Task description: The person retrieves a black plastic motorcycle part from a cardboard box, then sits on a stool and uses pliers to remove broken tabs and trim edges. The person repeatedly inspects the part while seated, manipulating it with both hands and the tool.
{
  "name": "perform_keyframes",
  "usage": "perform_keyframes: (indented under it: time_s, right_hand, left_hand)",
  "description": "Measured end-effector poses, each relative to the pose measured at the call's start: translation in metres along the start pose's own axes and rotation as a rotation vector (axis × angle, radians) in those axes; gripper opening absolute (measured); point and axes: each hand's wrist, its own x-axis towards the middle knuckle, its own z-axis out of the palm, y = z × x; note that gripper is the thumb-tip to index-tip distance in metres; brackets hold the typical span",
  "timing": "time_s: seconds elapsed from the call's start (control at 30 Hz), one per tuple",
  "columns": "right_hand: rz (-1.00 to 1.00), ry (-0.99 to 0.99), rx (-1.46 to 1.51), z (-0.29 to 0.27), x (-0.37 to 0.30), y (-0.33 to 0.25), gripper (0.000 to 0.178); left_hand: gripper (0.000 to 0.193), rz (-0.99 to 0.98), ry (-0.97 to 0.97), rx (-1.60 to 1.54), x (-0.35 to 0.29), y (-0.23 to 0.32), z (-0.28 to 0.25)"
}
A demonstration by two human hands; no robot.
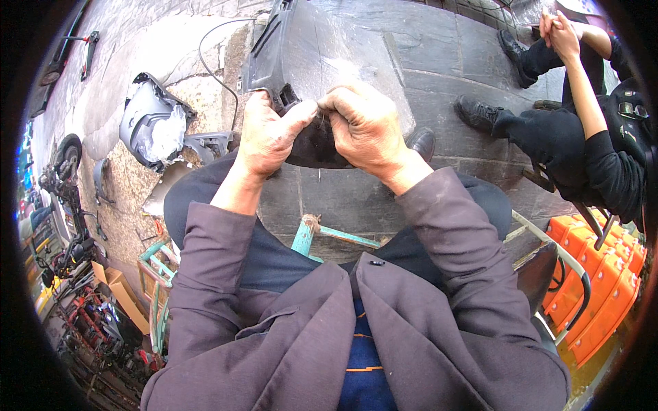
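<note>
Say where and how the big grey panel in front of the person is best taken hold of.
Probably by the left edge of the grey panel, with the left hand coming from the person's left: that edge looks like a narrow, stepped rim, whereas the broad face offers little to close on.

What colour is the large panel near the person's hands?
The panel is mostly grey; head view.

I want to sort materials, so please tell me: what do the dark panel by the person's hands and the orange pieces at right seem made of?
The dark panel: probably moulded plastic, dull and scuffed; ridges along its left edge suggest this, though metal is possible. The orange pieces: likely plastic, slightly glossy, with even colour and rounded ribs.
</note>
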Motion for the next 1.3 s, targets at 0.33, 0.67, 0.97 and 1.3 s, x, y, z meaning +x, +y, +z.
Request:
perform_keyframes:
  time_s: [0.33, 0.67, 0.97, 1.3]
  right_hand:
    - [0.631, -0.109, 0.542, -0.017, 0.024, 0.009, 0.026]
    - [0.816, -0.324, 1.151, -0.044, 0.029, 0.004, 0.022]
    - [1.070, -0.496, 1.084, -0.046, 0.021, -0.004, 0.026]
    - [0.954, -0.423, 1.215, -0.041, 0.018, 0.001, 0.017]
  left_hand:
    - [0.035, -0.092, 0.064, -0.040, -0.001, 0.001, 0.004]
    - [0.030, -0.209, 0.101, 0.099, 0.001, -0.008, -0.001]
    - [0.022, -0.098, 0.160, 0.089, 0.003, -0.010, 0.002]
    - [0.023, -0.139, 0.195, 0.124, 0.004, -0.016, -0.003]
